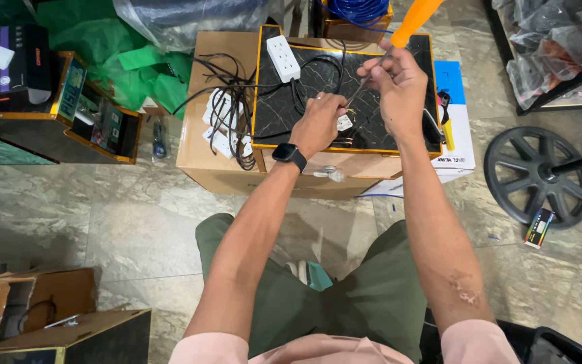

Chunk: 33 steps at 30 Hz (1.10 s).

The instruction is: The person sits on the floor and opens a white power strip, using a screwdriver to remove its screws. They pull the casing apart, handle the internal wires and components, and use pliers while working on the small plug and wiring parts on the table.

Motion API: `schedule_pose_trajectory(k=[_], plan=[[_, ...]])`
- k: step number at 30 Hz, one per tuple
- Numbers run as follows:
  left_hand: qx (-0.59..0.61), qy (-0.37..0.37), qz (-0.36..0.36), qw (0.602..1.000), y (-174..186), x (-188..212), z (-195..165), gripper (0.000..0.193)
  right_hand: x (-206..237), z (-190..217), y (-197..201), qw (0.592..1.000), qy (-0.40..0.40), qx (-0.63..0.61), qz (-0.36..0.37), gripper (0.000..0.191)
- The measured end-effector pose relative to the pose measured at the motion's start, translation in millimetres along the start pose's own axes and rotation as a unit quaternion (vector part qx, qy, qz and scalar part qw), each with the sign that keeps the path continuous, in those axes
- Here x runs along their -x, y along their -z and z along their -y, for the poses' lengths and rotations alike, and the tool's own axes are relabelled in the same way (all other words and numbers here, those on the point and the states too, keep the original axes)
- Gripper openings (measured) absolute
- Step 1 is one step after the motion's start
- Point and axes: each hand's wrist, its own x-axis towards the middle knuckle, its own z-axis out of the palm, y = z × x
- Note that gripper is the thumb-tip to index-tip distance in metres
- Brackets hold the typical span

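Orange-handled screwdriver (399, 40) in right grip (399, 84); left grip (319, 123) pinches white plug (345, 123) near slab edge (345, 149).

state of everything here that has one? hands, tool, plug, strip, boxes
left hand: pinching small white plug
small white plug: held, screwdriver tip on it
right hand: gripping screwdriver
screwdriver: tilted, tip down
white power strip: lying flat, nothing plugged in
cardboard box: open

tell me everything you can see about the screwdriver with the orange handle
The screwdriver has a smooth orange handle, plastic by its look, and a thin bare metal shaft. The right hand grips it near the bottom of the handle, tilted, handle up toward the top edge of the view. Its tip points down to a small white part pinched by the left hand over a black marbled board. Contact is unclear.
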Motion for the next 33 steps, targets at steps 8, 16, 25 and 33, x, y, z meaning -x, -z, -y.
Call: schedule_pose_trajectory(k=[8,16,25,33], plan=[[0.032,-0.001,-0.027,0.999,-1.9,-0.1,3.7,0.01,-5.4,-23.8,0.9,0.998,-0.013,0.007,-0.062,0.031],[0.042,-0.002,-0.027,0.999,3.8,-0.8,-1.1,0.011,-5.2,-34.5,7.1,0.997,-0.046,-0.029,-0.05,0.042],[0.07,0.003,-0.048,0.996,6.8,-2.6,-4.9,0.011,-0.4,-30.7,10.1,0.985,-0.038,-0.105,-0.13,0.041],[0.059,0.008,-0.045,0.997,8.5,-2.3,-7.7,0.009,0.6,-26.4,6.8,0.988,-0.033,-0.087,-0.12,0.038]])
